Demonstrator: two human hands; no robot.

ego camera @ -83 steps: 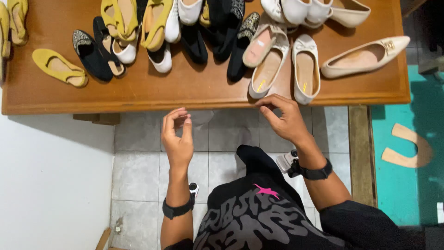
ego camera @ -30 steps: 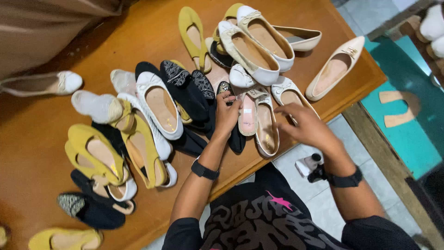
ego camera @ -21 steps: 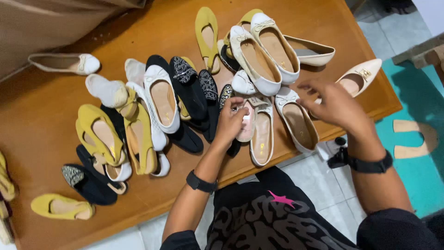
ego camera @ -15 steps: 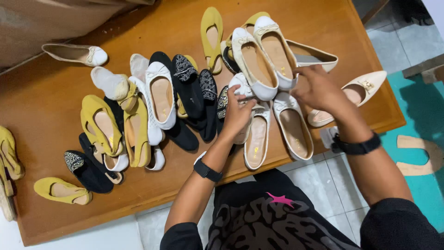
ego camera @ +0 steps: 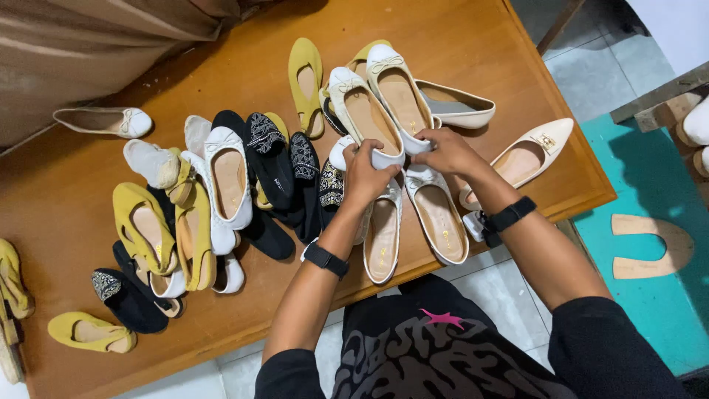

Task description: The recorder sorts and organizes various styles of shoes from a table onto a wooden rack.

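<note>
My left hand grips the heel end of a cream ballet flat on the wooden table. My right hand holds the heel end of its twin, a cream flat with a bow, right beside it. Both shoes lie on top of other shoes in the pile, toes pointing away from me. Just below my hands lie two more cream flats with tan insoles near the table's front edge. Each wrist carries a black band.
Yellow flats, black beaded flats and white flats crowd the table's left half. A cream pointed pump lies at right, a beige pump behind. A curtain hangs at top left. A teal mat lies on the floor.
My view swung up over the table. Both hands rose from the front edge into the pile, and each closed on one of the two cream flats.
</note>
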